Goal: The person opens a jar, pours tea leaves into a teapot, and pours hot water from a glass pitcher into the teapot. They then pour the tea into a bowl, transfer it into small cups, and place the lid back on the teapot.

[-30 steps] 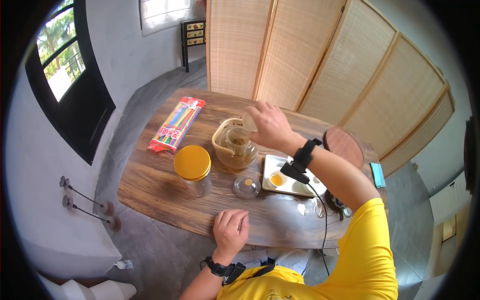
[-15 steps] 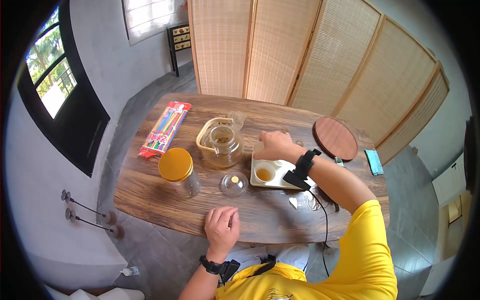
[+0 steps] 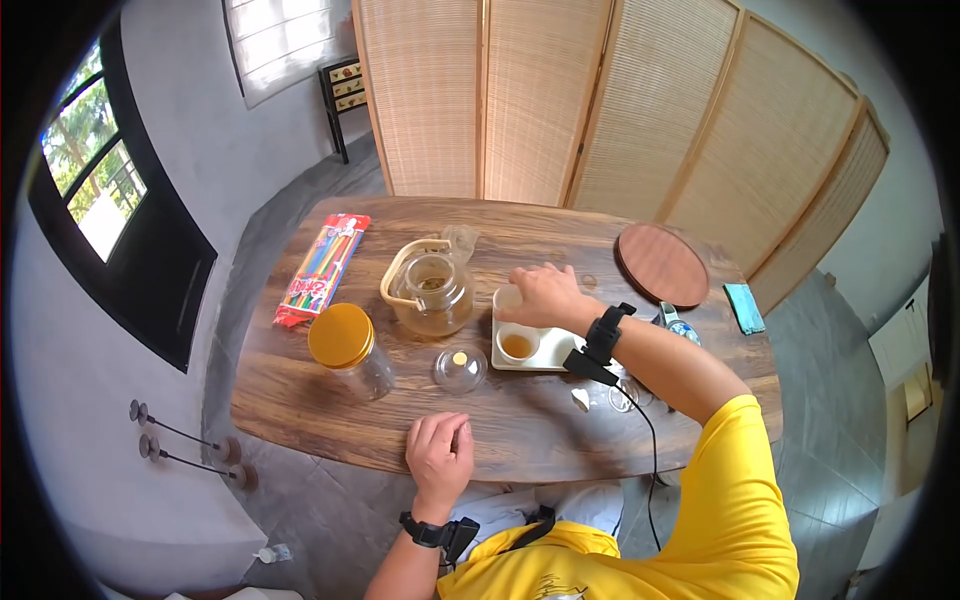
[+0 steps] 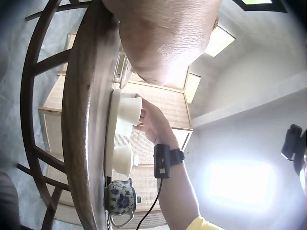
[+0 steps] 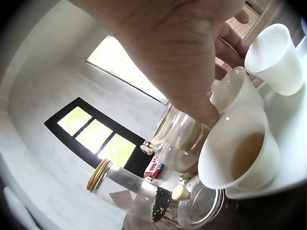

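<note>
My right hand (image 3: 545, 297) holds a small white cup (image 5: 237, 91) over the far left corner of a white tray (image 3: 560, 357), thumb on one side and fingers round the other. Right beside it on the tray stands a second white cup (image 5: 240, 151) with amber tea inside. Another white cup (image 5: 278, 60) stands farther along the tray. Left of the tray is a glass teapot (image 3: 432, 308) with its handle up and no lid on. Its mouth faces upward. My left hand (image 3: 440, 452) rests on the table's front edge, fingers loosely curled, holding nothing.
A glass lid (image 3: 460, 370) and a gold-capped jar (image 3: 355, 355) stand in front of the teapot. Colourful sticks in a packet (image 3: 323, 268) lie at the left. A round wooden board (image 3: 662, 263), a blue cloth (image 3: 744, 308) and a blue-and-white teapot (image 4: 121, 197) are at the right.
My right hand has brought the cup from above the glass teapot down and across to the tray. The head view has shifted. My left hand stays at the table edge.
</note>
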### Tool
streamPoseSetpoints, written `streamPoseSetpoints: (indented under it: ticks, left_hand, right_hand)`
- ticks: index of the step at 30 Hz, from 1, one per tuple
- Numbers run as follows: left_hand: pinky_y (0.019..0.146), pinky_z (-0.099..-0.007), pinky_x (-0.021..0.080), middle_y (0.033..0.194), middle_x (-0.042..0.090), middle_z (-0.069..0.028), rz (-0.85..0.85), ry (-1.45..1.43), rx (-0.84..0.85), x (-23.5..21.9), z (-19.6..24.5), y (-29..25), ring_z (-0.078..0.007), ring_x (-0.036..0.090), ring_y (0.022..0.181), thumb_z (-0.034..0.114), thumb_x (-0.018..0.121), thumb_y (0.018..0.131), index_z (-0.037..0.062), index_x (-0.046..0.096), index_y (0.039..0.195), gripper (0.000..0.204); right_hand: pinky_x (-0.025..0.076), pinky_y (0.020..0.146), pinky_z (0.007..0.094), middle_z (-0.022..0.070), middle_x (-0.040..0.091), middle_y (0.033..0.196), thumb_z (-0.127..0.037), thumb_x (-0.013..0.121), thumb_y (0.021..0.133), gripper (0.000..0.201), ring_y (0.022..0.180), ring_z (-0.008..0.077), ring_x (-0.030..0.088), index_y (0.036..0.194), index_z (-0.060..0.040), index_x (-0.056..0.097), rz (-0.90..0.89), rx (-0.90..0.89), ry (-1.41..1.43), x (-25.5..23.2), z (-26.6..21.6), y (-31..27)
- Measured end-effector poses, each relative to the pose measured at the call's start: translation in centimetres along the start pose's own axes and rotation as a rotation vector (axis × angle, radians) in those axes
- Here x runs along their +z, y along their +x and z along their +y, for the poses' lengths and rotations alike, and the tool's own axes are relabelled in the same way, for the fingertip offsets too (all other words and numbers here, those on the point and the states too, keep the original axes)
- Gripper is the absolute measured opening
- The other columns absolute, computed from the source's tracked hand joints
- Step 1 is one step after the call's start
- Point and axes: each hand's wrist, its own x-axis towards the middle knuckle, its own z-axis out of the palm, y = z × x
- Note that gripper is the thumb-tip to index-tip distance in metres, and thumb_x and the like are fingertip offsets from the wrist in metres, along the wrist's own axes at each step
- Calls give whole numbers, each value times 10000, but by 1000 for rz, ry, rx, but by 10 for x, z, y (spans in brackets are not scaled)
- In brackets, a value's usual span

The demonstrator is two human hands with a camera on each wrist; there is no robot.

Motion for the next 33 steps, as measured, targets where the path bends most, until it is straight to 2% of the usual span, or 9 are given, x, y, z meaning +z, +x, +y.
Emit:
streamPoseSetpoints:
  ticks: [5,7,11,16,25,26,33]
  left_hand:
    - [825,-425,544,1008,727,-109,3,0,-8,-1,0,-1,-325,670,924,13,740,866,49,744,1010,149]
    - [830,-426,545,1009,728,-113,9,-12,-9,-1,1,-1,-328,671,929,12,739,866,47,745,1008,146]
    - [845,-426,542,1007,730,-120,0,-16,-8,0,-1,-2,-331,671,941,14,737,874,42,744,1012,141]
    - [855,-435,536,994,728,-109,-15,1,39,2,-2,-3,-332,664,941,9,737,876,57,744,1010,142]
    - [872,-444,528,1014,723,-127,-20,-7,23,2,-3,-7,-346,655,952,-12,721,872,43,740,1025,164]
    - [871,-445,528,1015,723,-128,-22,-8,26,3,-3,-6,-347,654,951,-14,720,871,42,740,1025,165]
    - [866,-449,521,1006,718,-137,-19,-26,23,3,-6,-8,-352,649,949,-9,699,889,28,729,1016,136]
  right_hand:
    - [449,844,486,122,702,940,-570,806,801,562,1012,331,643,1042,-68,729,500,-172,-28,-4,-6,-24]
    - [425,781,471,109,680,903,-518,845,761,506,925,312,622,948,-73,696,572,-229,-69,-6,-16,-49]
    - [415,781,451,116,689,867,-546,828,773,537,888,303,618,905,-45,685,453,-222,-145,6,-23,-83]
    - [436,891,453,155,734,932,-598,798,780,611,1006,319,634,959,-16,749,354,-174,-89,15,-28,-88]
    - [444,822,435,123,695,907,-475,825,750,502,944,291,631,932,-28,686,465,-159,-78,40,-29,-84]
    - [444,815,435,126,684,918,-415,823,726,460,945,293,627,931,-34,668,472,-153,-60,41,-29,-84]
    - [451,818,441,135,665,929,-363,815,693,448,937,307,629,945,-26,664,542,-163,3,40,-30,-84]
